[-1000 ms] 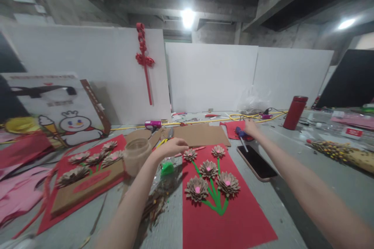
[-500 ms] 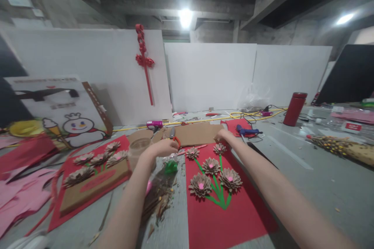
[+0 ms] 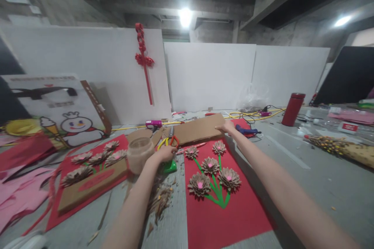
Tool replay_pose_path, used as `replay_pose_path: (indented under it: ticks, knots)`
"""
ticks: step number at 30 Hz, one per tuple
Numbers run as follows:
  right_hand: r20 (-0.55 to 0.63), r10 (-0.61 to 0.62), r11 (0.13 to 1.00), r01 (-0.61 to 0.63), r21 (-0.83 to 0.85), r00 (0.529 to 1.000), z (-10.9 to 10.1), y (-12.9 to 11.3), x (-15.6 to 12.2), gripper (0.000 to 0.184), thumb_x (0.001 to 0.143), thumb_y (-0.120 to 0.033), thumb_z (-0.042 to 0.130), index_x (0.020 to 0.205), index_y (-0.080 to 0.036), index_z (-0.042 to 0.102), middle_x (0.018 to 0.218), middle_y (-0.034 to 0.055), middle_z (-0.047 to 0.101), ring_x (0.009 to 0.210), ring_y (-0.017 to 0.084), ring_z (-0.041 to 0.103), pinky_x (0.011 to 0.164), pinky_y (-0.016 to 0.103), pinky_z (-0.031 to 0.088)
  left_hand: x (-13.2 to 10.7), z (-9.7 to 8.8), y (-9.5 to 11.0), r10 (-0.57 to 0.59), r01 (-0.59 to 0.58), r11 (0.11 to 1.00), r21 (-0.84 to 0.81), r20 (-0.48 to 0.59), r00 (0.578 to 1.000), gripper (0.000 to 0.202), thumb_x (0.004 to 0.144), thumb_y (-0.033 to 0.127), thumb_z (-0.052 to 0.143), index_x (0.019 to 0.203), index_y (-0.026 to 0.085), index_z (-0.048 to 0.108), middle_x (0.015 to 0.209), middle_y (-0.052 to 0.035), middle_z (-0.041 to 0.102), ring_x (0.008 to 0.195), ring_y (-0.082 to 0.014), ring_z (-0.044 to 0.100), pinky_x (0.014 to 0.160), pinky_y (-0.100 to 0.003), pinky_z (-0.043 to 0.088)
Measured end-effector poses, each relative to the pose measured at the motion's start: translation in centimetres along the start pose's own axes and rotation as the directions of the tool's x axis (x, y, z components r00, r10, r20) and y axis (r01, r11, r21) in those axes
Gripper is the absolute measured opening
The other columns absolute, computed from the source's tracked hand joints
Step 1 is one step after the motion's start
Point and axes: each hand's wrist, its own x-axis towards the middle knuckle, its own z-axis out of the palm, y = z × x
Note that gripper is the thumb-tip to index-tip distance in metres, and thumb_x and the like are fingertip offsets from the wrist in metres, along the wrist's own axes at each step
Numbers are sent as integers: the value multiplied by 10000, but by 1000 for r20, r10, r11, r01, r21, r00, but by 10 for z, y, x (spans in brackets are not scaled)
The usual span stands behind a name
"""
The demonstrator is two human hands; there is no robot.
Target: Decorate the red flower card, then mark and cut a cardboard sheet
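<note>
My right hand (image 3: pixel 227 127) grips the right end of a long brown cardboard piece (image 3: pixel 201 128), thumb in front. That end is raised and the piece tilts. My left hand (image 3: pixel 167 153) is low over the table, its fingers curled together beside the orange and yellow handles of the scissors (image 3: pixel 172 140). Whatever is under these fingers is hidden. Just below them lies a green packet (image 3: pixel 169 167). Between my arms is a red sheet (image 3: pixel 222 227) bearing several brown cardboard flowers (image 3: pixel 229 179) with pink centres and green stems (image 3: pixel 219 194).
A cloudy plastic jar (image 3: pixel 140 155) stands left of my left hand. Farther left, a second red flower sheet carries a cardboard block (image 3: pixel 93 190). Brown scraps (image 3: pixel 160 202) lie near my left forearm. A blue glue gun (image 3: pixel 247 130) and a red flask (image 3: pixel 293 109) are on the right.
My right hand has lifted the right end of the cardboard, which now slants upward. My left hand has come slightly nearer and lower, uncovering the scissors' yellow handle.
</note>
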Motion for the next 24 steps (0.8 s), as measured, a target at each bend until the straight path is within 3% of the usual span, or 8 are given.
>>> replay_pose_path:
  ticks: [5, 10, 14, 19, 22, 24]
  knots:
    - [-42, -36, 987, 42, 153, 998, -14, -4, 2, 363, 640, -331, 569, 909, -87, 570, 924, 107, 609, 780, 171, 578, 575, 218, 438, 4, 3, -3, -14, 15, 999, -37, 20, 1000, 339, 680, 120, 424, 964, 213, 584, 982, -66, 604, 874, -184, 544, 738, -257, 396]
    - [-55, -114, 956, 125, 264, 992, -33, -9, -3, 182, 647, -243, 551, 735, -92, 601, 723, 58, 635, 620, 126, 574, 481, 179, 402, 4, 2, -2, -35, 35, 995, -89, 6, 999, 344, 667, 102, 426, 956, 185, 594, 993, -95, 598, 887, -200, 542, 750, -276, 393]
    - [-145, -124, 941, 163, 296, 982, -60, -14, -3, 166, 635, -236, 544, 701, -90, 587, 697, 68, 625, 641, 148, 573, 519, 202, 403, 4, 3, 0, -58, 55, 987, -149, -13, 998, 312, 612, 59, 452, 845, 161, 633, 892, -120, 629, 827, -238, 560, 729, -334, 400]
    - [-338, -85, 915, 208, 345, 937, -95, -16, -8, 244, 618, -246, 547, 810, -94, 550, 845, 113, 607, 817, 203, 552, 677, 268, 403, 7, 7, 1, -92, 58, 948, -314, -93, 991, 198, 527, 14, 487, 587, 143, 625, 714, -110, 643, 793, -266, 569, 741, -379, 395]
    - [-406, -59, 872, 245, 423, 912, -101, -6, -16, 282, 649, -272, 513, 876, -105, 513, 888, 116, 595, 841, 201, 546, 702, 291, 408, 9, 1, 2, -123, 18, 882, -471, -193, 974, 142, 551, 51, 492, 536, 150, 594, 710, -87, 642, 822, -252, 569, 774, -356, 393]
    - [-431, -52, 828, 280, 486, 901, -98, 4, -24, 274, 678, -298, 479, 883, -117, 499, 876, 106, 599, 821, 192, 555, 688, 293, 422, 7, -11, 6, -160, -29, 812, -583, -270, 950, 145, 643, 140, 456, 601, 160, 594, 769, -73, 641, 865, -230, 562, 789, -334, 396]
